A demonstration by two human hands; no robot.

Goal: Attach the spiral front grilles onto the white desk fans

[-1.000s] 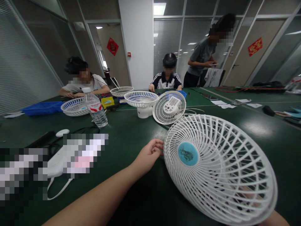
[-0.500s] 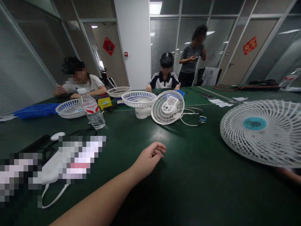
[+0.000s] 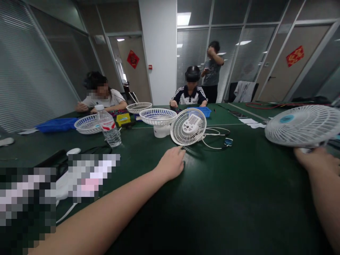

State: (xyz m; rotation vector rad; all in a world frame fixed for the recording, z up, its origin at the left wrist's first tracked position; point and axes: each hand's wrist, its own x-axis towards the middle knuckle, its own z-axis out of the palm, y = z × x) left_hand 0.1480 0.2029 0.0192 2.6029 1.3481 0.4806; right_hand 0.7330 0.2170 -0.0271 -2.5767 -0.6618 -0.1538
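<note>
My right hand (image 3: 318, 159), fingers closed, grips a white fan (image 3: 305, 124) from below at the right. Its round guard has a blue centre label and faces upward; the exact place of the grip is partly hidden. My left hand (image 3: 172, 163) reaches forward over the table, fingers apart and holding nothing. Its fingertips are by the lower rim of a tilted fan head (image 3: 188, 126), whose motor housing faces me; whether they touch, I cannot tell. Left of it stands a white fan base (image 3: 162, 131) under a face-up fan guard (image 3: 158, 116). A pale cord (image 3: 212, 146) lies right of the tilted head.
On the left of the green table (image 3: 225, 198) are a water bottle (image 3: 109, 129), another white guard (image 3: 87, 124), a blue tray (image 3: 60, 124) and a yellow box (image 3: 123, 119). A blue basket (image 3: 203, 112) lies before a seated person (image 3: 190, 92). Papers (image 3: 251, 123) lie right.
The white fan in my right hand has moved away from me, and the hand has come into view. My left hand has moved forward to the tilted fan head. My view has shifted slightly.
</note>
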